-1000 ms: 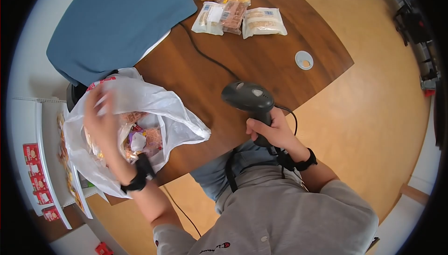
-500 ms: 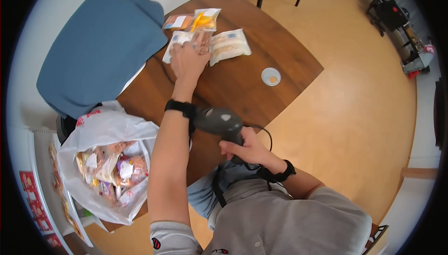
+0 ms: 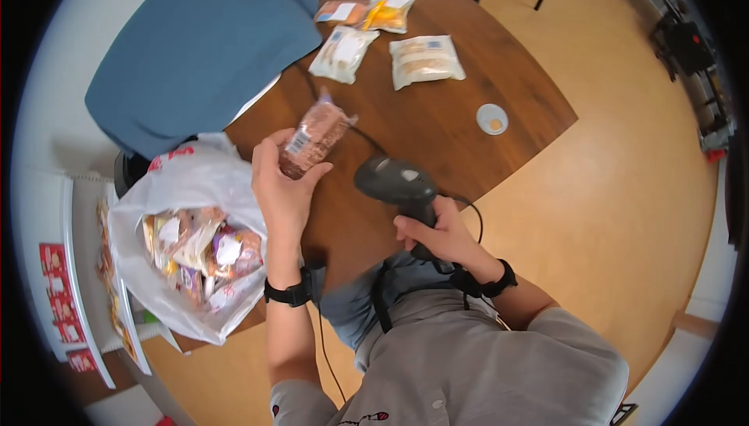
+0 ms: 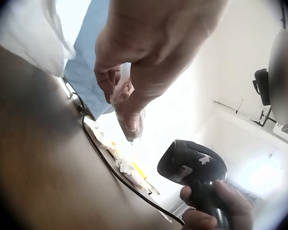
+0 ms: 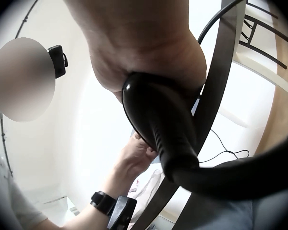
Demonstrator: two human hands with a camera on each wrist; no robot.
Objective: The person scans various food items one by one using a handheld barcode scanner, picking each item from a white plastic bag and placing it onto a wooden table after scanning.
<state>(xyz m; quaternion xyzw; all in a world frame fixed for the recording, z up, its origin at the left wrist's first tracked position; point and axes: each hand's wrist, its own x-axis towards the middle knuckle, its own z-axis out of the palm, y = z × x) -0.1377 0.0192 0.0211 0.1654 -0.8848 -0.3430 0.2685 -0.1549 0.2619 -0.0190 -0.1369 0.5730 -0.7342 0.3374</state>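
Observation:
My left hand (image 3: 282,200) holds a clear-wrapped packet of reddish-brown food (image 3: 316,139) between thumb and fingers, above the table (image 3: 437,133). A barcode label shows on the packet's upward side. In the left wrist view the fingers partly cover this packet (image 4: 122,93). The fingers of my right hand (image 3: 450,231) are wrapped around the handle of a black barcode scanner (image 3: 396,180), just right of the packet and near the table's front edge. The right wrist view shows the scanner's handle end and cable (image 5: 175,153) up close.
A white plastic bag (image 3: 136,258) filled with wrapped foods stands open at the left. Further back lie several packets, including a white bread packet (image 3: 427,61) and a yellow one (image 3: 388,14). A round disc (image 3: 492,119) sits at the right. Blue cloth (image 3: 211,51) covers something behind the bag.
My left hand went from over the bag to the packets at the back, took the reddish-brown packet and brought it toward me beside the scanner. The right hand still grips the scanner.

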